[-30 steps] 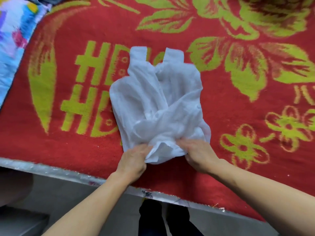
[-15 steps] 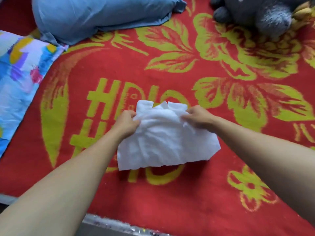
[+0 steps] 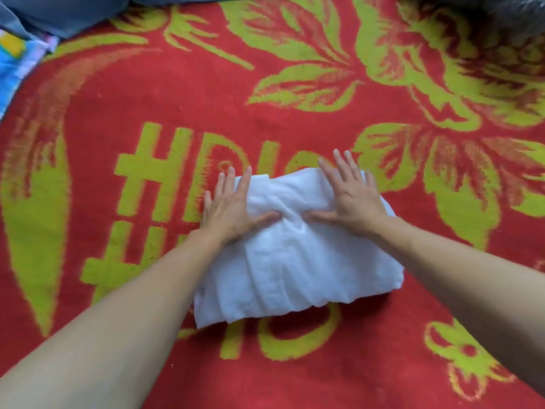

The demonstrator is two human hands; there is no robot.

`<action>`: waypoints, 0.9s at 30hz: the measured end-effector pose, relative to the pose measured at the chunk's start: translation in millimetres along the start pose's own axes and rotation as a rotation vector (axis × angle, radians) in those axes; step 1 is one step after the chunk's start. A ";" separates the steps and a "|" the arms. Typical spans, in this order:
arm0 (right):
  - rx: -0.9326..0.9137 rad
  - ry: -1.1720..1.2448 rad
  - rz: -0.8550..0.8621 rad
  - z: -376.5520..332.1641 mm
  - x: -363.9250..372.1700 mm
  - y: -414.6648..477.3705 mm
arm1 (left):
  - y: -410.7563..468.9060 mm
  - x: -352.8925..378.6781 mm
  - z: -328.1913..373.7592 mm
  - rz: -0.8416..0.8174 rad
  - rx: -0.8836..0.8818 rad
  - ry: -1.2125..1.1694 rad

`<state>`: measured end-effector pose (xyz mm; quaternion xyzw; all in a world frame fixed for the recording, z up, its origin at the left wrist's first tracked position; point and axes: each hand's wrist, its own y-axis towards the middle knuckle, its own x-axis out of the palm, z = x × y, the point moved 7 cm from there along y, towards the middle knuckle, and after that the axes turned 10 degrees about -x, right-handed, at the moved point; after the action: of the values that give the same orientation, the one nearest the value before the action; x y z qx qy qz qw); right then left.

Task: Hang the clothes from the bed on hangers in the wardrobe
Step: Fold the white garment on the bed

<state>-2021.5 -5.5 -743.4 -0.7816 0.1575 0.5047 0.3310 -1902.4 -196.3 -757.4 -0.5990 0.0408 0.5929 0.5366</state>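
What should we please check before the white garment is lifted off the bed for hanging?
1. White garment within reach on the red blanket: ok.
2. Left hand free to take hold: ok, it lies flat and open on the cloth.
3. Right hand free to take hold: ok, also flat and open.
4. Garment spread out for a hanger: not ok, it is folded into a bundle.
5. Hanger at hand: cannot tell, none in view.
6. Wardrobe open: cannot tell, out of view.
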 end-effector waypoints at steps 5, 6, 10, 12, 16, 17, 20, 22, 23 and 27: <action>-0.059 -0.067 -0.218 -14.2 1.3 3.9 | -3.7 4.1 13.6 -0.003 0.135 0.164; -0.073 -0.089 -0.199 -20.9 1.0 -3.2 | -9.9 7.6 18.5 0.006 0.180 0.176; -0.010 0.062 -0.164 -34.1 8.9 -35.1 | -29.4 18.5 19.4 -0.120 0.134 -0.003; 0.010 0.150 -0.172 -38.0 5.5 -49.8 | -48.1 10.7 22.1 -0.167 0.157 -0.077; -0.078 0.105 -0.044 -59.4 -34.7 -78.1 | -100.4 -22.7 27.6 -0.142 0.178 -0.218; -0.115 0.092 -0.021 -67.5 -46.5 -86.7 | -114.4 -30.6 25.7 -0.116 0.163 -0.241; -0.229 0.049 0.066 -95.2 -82.2 -114.3 | -163.3 -53.4 19.5 0.016 0.136 -0.237; -0.329 -0.040 0.141 -118.6 -100.6 -135.7 | -202.3 -69.3 15.4 0.112 0.115 -0.203; -0.370 -0.080 0.179 -132.6 -109.6 -149.5 | -224.6 -77.0 13.8 0.151 0.102 -0.179; -0.539 -0.233 0.277 -196.1 -139.9 -215.2 | -330.1 -103.0 -2.4 0.337 0.055 -0.218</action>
<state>-1824.1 6.9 -488.0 -0.7493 0.0841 0.6545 0.0564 -1704.8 -119.6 -484.1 -0.5010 0.0985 0.7344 0.4472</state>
